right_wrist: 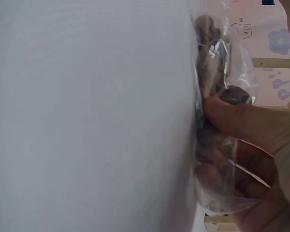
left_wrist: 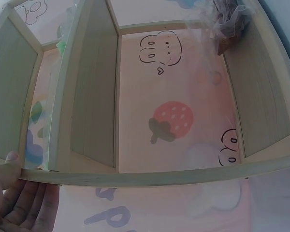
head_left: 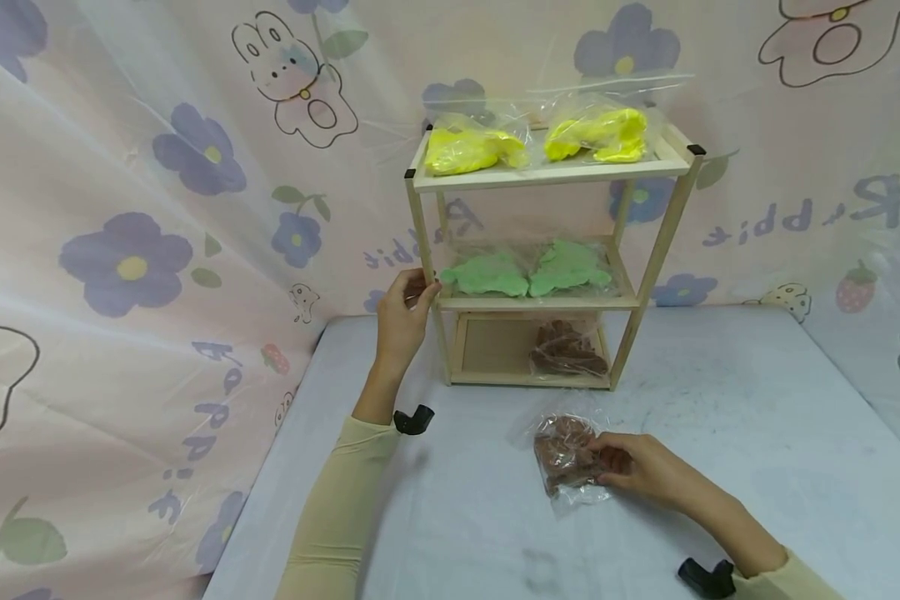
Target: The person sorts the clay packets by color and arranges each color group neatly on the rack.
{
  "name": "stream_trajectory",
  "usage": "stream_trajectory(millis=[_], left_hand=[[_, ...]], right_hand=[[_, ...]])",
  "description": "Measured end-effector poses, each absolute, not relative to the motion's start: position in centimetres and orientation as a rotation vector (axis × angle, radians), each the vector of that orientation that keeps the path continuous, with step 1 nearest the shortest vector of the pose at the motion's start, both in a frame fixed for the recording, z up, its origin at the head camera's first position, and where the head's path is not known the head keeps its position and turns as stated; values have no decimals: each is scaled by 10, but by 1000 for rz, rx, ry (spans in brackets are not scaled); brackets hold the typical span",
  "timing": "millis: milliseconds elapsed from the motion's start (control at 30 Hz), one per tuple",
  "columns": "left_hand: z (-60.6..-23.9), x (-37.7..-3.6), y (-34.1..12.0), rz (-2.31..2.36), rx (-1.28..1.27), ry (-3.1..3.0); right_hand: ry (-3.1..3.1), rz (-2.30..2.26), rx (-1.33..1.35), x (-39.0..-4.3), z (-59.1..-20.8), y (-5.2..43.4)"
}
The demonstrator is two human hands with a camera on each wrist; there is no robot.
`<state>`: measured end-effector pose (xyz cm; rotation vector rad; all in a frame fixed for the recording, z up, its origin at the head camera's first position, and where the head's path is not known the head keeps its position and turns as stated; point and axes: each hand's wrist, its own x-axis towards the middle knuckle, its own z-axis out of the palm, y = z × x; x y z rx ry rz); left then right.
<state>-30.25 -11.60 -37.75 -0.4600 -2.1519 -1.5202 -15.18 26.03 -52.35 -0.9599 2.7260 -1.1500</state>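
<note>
Right hand (head_left: 648,471): fingers and thumb pinched on a brown bag (head_left: 566,457), which lies on the table (head_left: 720,400) in front of the rack (head_left: 547,250).

Left hand (head_left: 403,315): fingers curled round the rack's front left post at middle-shelf height.

Rack, three shelves: two yellow bags (head_left: 528,140) on top; two green bags (head_left: 528,271) in the middle; second brown bag (head_left: 566,350) at the bottom right.

Backdrop: flower-and-rabbit curtain (head_left: 157,233).

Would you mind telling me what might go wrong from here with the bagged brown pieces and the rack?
The right hand pinches the loose plastic bag of brown pieces on the table, so the slick film might slip. The light wooden rack is steadied only by the left hand at one post; a bump could shift it and spill the yellow bags on top.
</note>
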Motion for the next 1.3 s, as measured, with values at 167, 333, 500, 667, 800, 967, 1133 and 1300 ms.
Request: stream_trajectory(millis=[167, 333, 500, 667, 800, 967, 1133, 1300], left_hand=[[-377, -302, -116, -1512, -460, -2162], [-376, -302, -117, -1507, -457, -2170], [-374, -302, -118, -1502, -455, -2186], [-372, -302, -119, -1492, -465, -2187], [-372, -302, -118, -1487, -464, -2198], [-373, -303, -118, -1486, -447, -2222], [-374, -303, -118, -1486, -454, -2222], [-374, -303, -118, -1490, -450, -2219]], right_hand=[[2744, -1149, -939, -153, -524, 257], [2757, -1137, -887, -153, -520, 254], [2720, -1126, -856, -153, -519, 253], [2661, -1127, -863, -152, -516, 249], [2619, -1146, -889, -151, -514, 245], [2620, -1156, -913, -149, -513, 237], [2689, -1170, -991, -148, -510, 229], [2743, -1211, -1101, -148, -509, 221]])
